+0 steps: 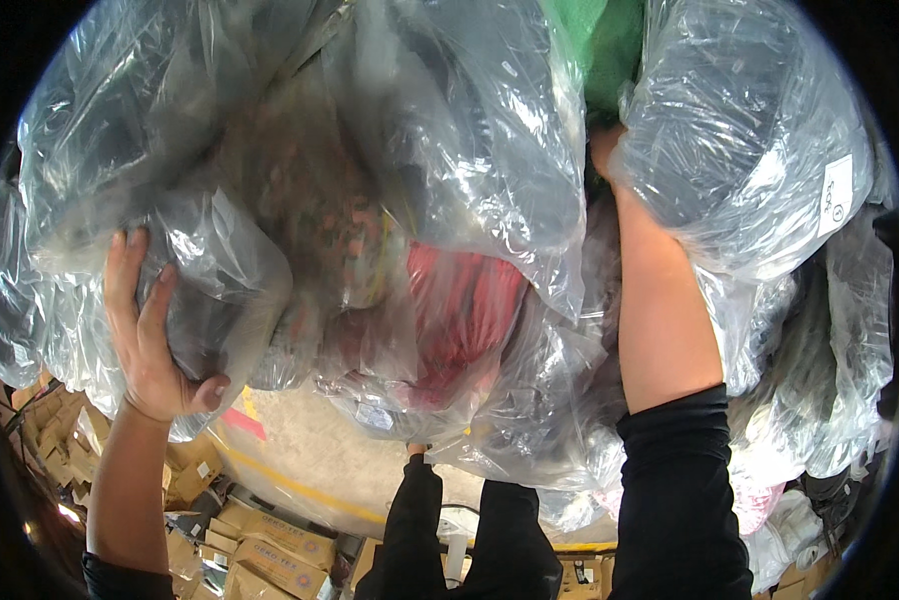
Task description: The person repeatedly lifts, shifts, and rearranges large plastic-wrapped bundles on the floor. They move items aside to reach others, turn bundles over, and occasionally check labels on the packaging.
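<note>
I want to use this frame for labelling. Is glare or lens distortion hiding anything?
Head view: bright glare streaks the clear plastic bags, veiling their contents; fisheye bends the edges and blackens the corners; the left hand is sharp, while the right hand is mostly buried among bags.

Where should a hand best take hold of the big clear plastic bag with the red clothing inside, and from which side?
Judging by its sag, grip the clear bag with red clothing under its drooping bottom, coming from below. The film is loose and slippery, so a side pinch would likely slide. The left hand already cups a neighbouring clear bag that way; the right hand is buried between bags.
</note>
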`<state>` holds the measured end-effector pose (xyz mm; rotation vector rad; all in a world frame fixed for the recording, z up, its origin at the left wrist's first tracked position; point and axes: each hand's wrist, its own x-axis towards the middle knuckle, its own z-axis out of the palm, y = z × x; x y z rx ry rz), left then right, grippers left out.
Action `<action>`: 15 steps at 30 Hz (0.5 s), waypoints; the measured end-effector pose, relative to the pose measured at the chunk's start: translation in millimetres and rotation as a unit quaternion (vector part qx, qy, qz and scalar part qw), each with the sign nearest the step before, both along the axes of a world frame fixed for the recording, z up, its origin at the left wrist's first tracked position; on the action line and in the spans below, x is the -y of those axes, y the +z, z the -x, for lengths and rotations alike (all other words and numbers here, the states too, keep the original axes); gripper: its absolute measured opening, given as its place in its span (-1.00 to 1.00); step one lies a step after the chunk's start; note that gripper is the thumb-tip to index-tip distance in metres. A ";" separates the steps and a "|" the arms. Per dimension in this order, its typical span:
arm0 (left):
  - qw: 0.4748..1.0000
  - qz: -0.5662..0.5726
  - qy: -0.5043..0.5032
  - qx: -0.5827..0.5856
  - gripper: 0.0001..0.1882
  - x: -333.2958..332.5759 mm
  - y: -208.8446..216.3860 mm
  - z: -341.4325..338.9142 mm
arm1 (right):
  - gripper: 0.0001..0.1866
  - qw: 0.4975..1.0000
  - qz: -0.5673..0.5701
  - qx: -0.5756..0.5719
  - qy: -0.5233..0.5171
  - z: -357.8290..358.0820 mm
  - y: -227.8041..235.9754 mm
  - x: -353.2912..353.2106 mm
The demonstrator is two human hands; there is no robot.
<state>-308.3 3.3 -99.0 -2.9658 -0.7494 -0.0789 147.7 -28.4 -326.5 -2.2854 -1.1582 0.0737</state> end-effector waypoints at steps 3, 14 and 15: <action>1.000 0.000 0.005 0.000 -0.03 0.6 -0.7 1.9 | -0.50 1.000 -0.001 -0.002 -0.005 -1.4 -0.5 0.4; 0.999 0.005 0.036 -0.013 -0.04 4.7 2.8 1.6 | -0.49 0.998 0.034 -0.035 -0.031 -6.4 5.8 -6.1; 0.999 0.004 0.032 -0.004 -0.05 5.2 3.2 0.8 | -0.49 0.998 0.043 -0.039 -0.031 -6.3 4.3 -3.9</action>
